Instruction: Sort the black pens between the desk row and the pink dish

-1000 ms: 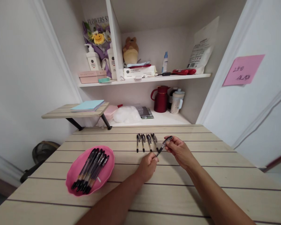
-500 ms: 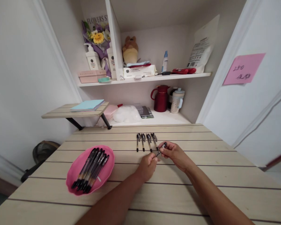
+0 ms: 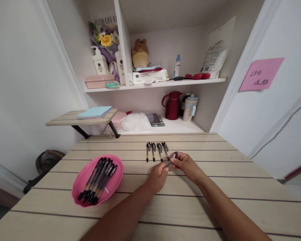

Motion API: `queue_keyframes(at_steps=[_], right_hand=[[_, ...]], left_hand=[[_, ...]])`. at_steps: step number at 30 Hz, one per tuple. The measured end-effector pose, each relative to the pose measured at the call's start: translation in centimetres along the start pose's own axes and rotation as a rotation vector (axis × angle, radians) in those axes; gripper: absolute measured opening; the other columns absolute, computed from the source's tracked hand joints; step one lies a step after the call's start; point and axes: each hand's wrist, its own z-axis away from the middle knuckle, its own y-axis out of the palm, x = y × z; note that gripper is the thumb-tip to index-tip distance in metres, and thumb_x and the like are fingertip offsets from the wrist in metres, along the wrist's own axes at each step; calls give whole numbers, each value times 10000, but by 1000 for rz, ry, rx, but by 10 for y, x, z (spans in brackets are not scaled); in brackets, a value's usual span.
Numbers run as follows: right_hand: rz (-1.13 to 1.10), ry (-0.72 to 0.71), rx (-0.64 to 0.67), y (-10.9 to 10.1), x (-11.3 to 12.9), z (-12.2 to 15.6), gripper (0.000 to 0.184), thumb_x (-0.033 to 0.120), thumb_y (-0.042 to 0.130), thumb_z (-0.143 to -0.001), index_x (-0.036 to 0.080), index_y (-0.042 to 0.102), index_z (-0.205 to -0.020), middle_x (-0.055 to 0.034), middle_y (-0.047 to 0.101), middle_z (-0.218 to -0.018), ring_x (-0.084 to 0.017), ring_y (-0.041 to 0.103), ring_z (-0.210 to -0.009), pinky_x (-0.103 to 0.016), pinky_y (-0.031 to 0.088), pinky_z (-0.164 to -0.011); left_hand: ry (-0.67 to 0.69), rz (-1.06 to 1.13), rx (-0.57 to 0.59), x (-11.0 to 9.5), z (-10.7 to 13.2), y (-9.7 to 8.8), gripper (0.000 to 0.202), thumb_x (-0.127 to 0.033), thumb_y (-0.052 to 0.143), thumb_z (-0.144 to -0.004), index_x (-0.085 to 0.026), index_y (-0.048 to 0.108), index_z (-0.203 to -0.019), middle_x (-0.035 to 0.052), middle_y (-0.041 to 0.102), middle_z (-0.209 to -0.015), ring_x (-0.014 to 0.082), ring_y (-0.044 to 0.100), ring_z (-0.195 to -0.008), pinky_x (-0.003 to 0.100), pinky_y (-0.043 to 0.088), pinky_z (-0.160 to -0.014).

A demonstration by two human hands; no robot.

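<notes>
1. Held one black pen (image 3: 169, 164) with two hands, at the middle of the wooden surface (image 3: 175, 209).
2. Pinched the near end of it tight with the left hand (image 3: 157, 178), with the thumb on top.
3. Pinched the far part of it with the right hand (image 3: 188, 166), just past the left, leaving a dark tip poking out.
4. Could not see all of it, being partly hidden by fingers.
5. Saw four more pens (image 3: 154, 153) in a row on the surface, side by side with small gaps, just past the hands.
6. Saw the last one on the right, leaning a bit, very near the right hand; could not tell about touching.
7. Saw a pink bowl (image 3: 115, 180) off to the left, well apart from the hands.
8. Saw a pile of pens (image 3: 99, 180) in it, packed close and slanted, next to a little white slip (image 3: 106, 190).
9. Saw a red jug (image 3: 172, 106) and a pale cup (image 3: 189, 108) at the back, near each other.
</notes>
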Motion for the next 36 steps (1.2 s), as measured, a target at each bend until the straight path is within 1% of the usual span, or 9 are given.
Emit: queue_keyframes(at_steps=[3,5,9,12,16,19,22,28,36], right_hand=[[-52,-13,-17,-6,-5,-3,404,521,613,-660,175,584,-866,-1,568,-652,-88,471,-505,-211,347,-465],[-52,-19,-114,-14,-13,-5,433,571,556,-681,176,581,-859,-18,585,-687,-83,457,-475,-207,317,-423],[50,22,-278,-30,-35,-11,439,578,580,-647,163,588,-791,10,530,-541,-62,355,-388,-194,237,-360],[80,30,-265,-35,-46,-14,416,556,598,-642,161,594,-772,13,521,-520,-62,354,-398,-193,251,-368],[133,21,-230,-34,-48,-14,376,524,597,-664,157,598,-747,27,482,-470,-65,351,-404,-197,257,-379],[143,18,-237,-33,-47,-14,378,528,596,-661,157,595,-733,35,455,-429,-69,343,-385,-203,245,-368],[155,32,-261,-33,-49,-15,385,530,605,-649,158,597,-745,34,462,-423,-69,336,-369,-203,227,-359],[154,32,-274,-33,-51,-16,343,495,628,-640,163,589,-717,24,502,-462,-60,342,-381,-201,234,-369],[176,-3,-294,-30,-50,-15,319,468,626,-631,165,578,-716,29,484,-459,-68,339,-398,-205,239,-381]], left_hand=[[-32,37,-46,1,-1,2,193,-286,398,-802,-154,534,-840,-53,422,-500,91,380,-481,210,339,-521],[-73,53,-76,-3,-3,2,207,-293,377,-807,-156,520,-866,-57,430,-506,84,377,-449,207,333,-492],[-76,-101,-131,-25,-6,-15,237,-305,392,-786,-167,581,-821,-25,498,-597,97,454,-508,212,356,-510],[24,-414,-265,-52,0,-50,212,-311,478,-741,-179,644,-734,14,554,-729,132,510,-676,231,385,-630],[49,-692,-325,-81,32,-112,238,-295,449,-779,-197,663,-815,26,587,-786,152,526,-763,240,383,-700],[-118,-932,-389,-80,63,-150,237,-285,433,-797,-197,651,-771,35,594,-811,159,532,-773,249,376,-697],[-346,-1104,-396,-61,89,-170,227,-282,431,-800,-190,636,-760,54,608,-839,174,552,-785,259,379,-678],[-521,-1251,-393,-30,110,-172,210,-263,449,-783,-185,590,-918,99,632,-947,233,588,-836,298,397,-660],[-585,-1289,-358,-32,107,-162,272,-288,486,-756,-178,531,-1001,114,643,-922,250,605,-806,310,413,-634]])
